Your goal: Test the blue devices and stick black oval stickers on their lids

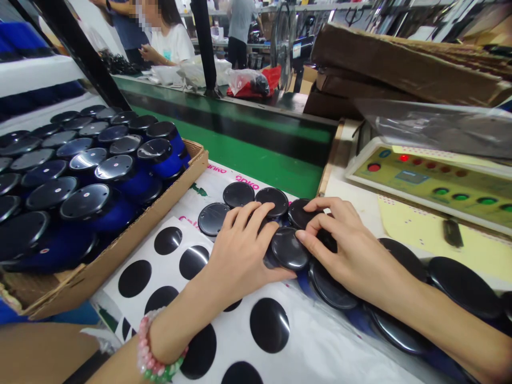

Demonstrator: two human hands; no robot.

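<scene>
The left hand (pixel 244 253) is curled around a round blue piece with a shiny black top (pixel 290 248), thumb on the near side. The right hand (pixel 344 234) is bent, and its thumb touches the edge of that same top. I cannot tell if its other fingers are gripping anything. The piece sits between the two hands.

More round pieces with black tops (pixel 239 194) stand just past the left hand. Others (pixel 464 285) sit beside and under the right arm.

A pink and green bead bracelet (pixel 149 349) is on the left wrist. Under the left arm is a white sheet (pixel 236 336) with shiny black circles (pixel 269 325).

On the left, a cardboard tray (pixel 176 190) is full of blue pieces with black tops. On the right is a control box (pixel 412 176) with a red light and green buttons. Behind it is a pile of flat cardboard (pixel 384 66). Past the hands is a green surface (pixel 276 165). Farther back, people (pixel 174 42) are near a red bag (pixel 275 77).
</scene>
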